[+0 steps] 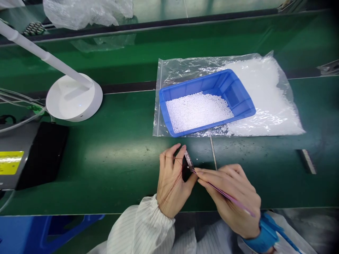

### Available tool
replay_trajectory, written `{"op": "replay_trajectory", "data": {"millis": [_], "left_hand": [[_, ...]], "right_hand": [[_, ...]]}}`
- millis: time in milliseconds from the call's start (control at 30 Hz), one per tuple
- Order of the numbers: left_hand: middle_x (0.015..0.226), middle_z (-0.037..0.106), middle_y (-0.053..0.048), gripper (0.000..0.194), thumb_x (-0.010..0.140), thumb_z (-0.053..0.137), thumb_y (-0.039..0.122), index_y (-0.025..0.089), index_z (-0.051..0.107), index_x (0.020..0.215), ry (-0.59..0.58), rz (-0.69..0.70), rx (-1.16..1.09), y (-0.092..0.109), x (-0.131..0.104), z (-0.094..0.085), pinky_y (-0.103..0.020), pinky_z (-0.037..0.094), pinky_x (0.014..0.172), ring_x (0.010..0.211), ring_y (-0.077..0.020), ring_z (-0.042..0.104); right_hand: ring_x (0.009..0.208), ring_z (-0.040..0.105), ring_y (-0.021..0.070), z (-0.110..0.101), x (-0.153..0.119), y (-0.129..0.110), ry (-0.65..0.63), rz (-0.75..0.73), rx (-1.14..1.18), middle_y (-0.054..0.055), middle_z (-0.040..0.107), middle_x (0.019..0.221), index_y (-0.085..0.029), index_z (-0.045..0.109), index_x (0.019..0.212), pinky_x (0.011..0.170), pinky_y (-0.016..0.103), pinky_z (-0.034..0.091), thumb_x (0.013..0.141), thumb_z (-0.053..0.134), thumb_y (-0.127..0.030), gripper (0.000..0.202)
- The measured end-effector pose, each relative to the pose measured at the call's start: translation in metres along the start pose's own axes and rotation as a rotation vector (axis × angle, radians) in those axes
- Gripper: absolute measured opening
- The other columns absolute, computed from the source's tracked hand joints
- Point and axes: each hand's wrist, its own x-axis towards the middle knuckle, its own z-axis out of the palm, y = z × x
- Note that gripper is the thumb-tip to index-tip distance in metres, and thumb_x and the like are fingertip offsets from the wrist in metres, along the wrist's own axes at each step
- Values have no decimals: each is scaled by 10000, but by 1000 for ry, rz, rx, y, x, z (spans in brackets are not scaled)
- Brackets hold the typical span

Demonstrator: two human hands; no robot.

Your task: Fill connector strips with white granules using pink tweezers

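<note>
My left hand is closed around a small dark block with a row of metallic pins, holding it between thumb and fingers just above the bench. Thin reddish wires run over the back of this hand. Pinched in my right hand is a slim pink tool, whose tip meets the lower end of the block. Beyond both hands, a blue tray holds small white beads. The tray rests on a clear plastic bag filled with white material. A few white beads lie near the block.
A white round lamp base with a slanted pole stands at the left. Below it is a black and grey device with cables. Another small block lies at the right on the green bench. Crumpled plastic sits behind.
</note>
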Motion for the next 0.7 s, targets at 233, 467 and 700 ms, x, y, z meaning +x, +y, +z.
{"op": "replay_trajectory", "data": {"millis": [233, 467, 700], "left_hand": [[897, 536, -65, 394, 856, 609, 360, 152, 487, 1167, 92, -123, 158, 14, 2, 8, -369, 439, 689, 808, -226, 505], [602, 484, 60, 313, 881, 624, 385, 179, 568, 1110, 101, -220, -71, 15, 8, 6, -284, 394, 620, 560, -125, 477], [535, 430, 76, 132, 868, 595, 277, 200, 679, 935, -5, -544, -601, 13, 16, -2, -204, 429, 578, 515, -76, 488]], "right_hand": [[777, 671, 151, -6, 3, 0, 25, -79, -121, 55, 751, 1007, -170, 633, 1053, 666, 342, 442, 823, 661, -39, 267], [705, 678, 152, -11, 3, -6, 24, -114, -153, 31, 755, 982, -206, 637, 1064, 647, 354, 434, 826, 672, -76, 273], [622, 655, 180, -40, -3, 2, -35, -28, -141, -30, 752, 987, -370, 656, 1147, 573, 380, 428, 836, 664, -198, 355]]}}
